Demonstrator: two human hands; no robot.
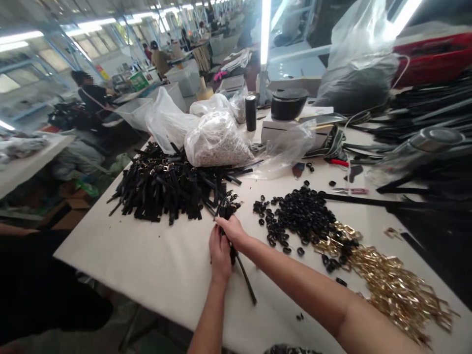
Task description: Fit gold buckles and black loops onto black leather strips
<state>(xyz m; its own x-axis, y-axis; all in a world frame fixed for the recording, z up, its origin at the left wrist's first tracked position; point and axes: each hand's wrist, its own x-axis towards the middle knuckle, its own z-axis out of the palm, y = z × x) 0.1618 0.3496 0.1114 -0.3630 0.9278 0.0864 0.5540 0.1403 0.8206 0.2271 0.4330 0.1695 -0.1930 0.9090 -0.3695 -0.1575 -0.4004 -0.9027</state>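
Note:
Close together over the table, my left hand and my right hand are both closed around a bundle of black straps. Gold-coloured bits show at the bundle's upper end, and one strap end hangs down toward the table's front. Left of my hands lies a large heap of black straps with gold buckles. To the right is a pile of small black loops, which runs into a pile of gold metal buckles.
Behind the strap heap stands a clear plastic bag of small pale pieces. A black cylinder, a black bowl-like container and a clear bottle stand farther back. Pink-handled snips lie at the right. Other people sit in the background.

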